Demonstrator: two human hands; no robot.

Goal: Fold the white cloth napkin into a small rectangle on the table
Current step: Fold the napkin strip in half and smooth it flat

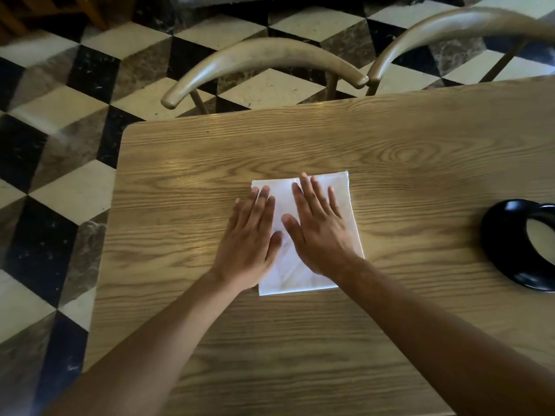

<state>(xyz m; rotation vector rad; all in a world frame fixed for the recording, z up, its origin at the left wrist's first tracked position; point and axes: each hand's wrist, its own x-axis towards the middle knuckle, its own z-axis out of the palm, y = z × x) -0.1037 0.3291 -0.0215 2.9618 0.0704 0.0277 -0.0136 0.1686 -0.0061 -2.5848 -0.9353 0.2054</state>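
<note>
Fingers (303, 187) spread flat, gripping nothing: left hand (250, 241) and right hand (318, 232) pressed side by side on folded white napkin (288, 274) mid-table (180, 205), likely flattening creases.

Setting: dining area, restaurant or café type; home not excluded. Evidence: wood-grain table (330, 139); two bentwood chairs (264, 55) pushed in at far edge; floor (75, 94) of black, cream and brown marble tiles in cube pattern; black dish (492, 244) at right edge.
</note>
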